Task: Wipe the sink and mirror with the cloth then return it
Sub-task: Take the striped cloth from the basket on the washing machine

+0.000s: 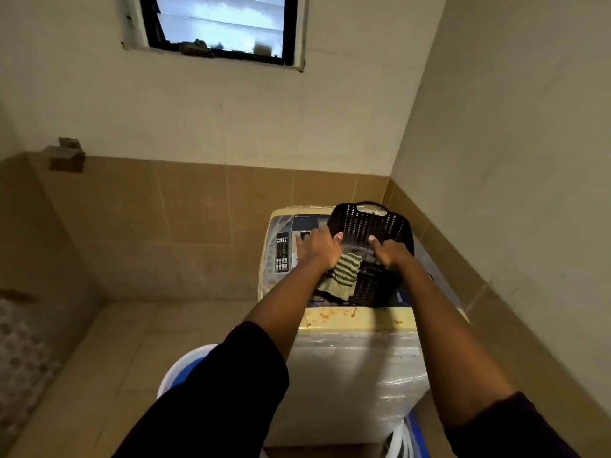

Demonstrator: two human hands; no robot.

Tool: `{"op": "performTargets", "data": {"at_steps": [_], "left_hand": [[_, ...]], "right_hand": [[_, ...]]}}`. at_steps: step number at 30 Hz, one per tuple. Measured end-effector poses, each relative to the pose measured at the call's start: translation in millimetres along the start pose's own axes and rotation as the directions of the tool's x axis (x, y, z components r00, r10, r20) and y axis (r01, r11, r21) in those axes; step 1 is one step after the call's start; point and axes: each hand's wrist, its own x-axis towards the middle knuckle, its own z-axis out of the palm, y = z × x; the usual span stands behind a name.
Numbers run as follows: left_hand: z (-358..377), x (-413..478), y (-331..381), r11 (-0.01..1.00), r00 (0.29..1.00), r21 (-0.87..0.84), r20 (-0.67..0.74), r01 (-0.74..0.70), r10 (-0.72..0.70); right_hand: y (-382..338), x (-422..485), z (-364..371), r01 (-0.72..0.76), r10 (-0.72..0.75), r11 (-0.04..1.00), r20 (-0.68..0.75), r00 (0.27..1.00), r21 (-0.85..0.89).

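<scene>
A green cloth with dark stripes (344, 276) hangs from under my left hand (319, 247), whose fingers are closed on its top edge. It lies over the rim of a black perforated basket (370, 226) that sits on top of a washing machine (350, 358). My right hand (390, 252) grips the basket's near rim, thumb pointing up. Both arms reach forward in dark sleeves. No sink or mirror is in view.
The washing machine stands in the corner against tan tiled walls, its control panel (282, 252) to the left of my hands. A white and blue bucket (185, 368) sits on the floor at its left. A louvred window (220, 26) is high on the far wall.
</scene>
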Motion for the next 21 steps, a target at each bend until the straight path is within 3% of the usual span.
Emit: {"op": "performTargets", "data": {"at_steps": [4,8,12,14,18,21], "left_hand": [[11,4,-22,0.985,0.993,-0.134,0.057,0.113,-0.106],[12,10,-26,0.951,0.988,-0.274,0.104,0.140,-0.115],[10,10,-27,0.904,0.988,-0.398,0.082,0.156,-0.134],[9,9,-28,0.870,0.984,-0.461,0.074,0.176,-0.161],[4,8,-31,0.743,0.975,-0.634,0.100,0.217,-0.200],[-8,0,-35,0.637,0.979,-0.745,0.124,0.198,-0.159]], "right_hand": [[-5,5,13,-0.074,0.069,0.997,0.148,0.987,0.027],[-15,21,20,-0.053,0.035,0.995,0.200,0.979,0.083],[-27,19,16,-0.046,-0.028,0.943,0.217,0.976,0.329],[-32,20,15,-0.007,-0.068,0.912,0.168,0.983,0.411],[-49,19,10,0.074,-0.041,0.823,-0.070,0.997,0.563],[-75,8,6,0.230,-0.112,0.735,-0.220,0.969,0.638]]}}
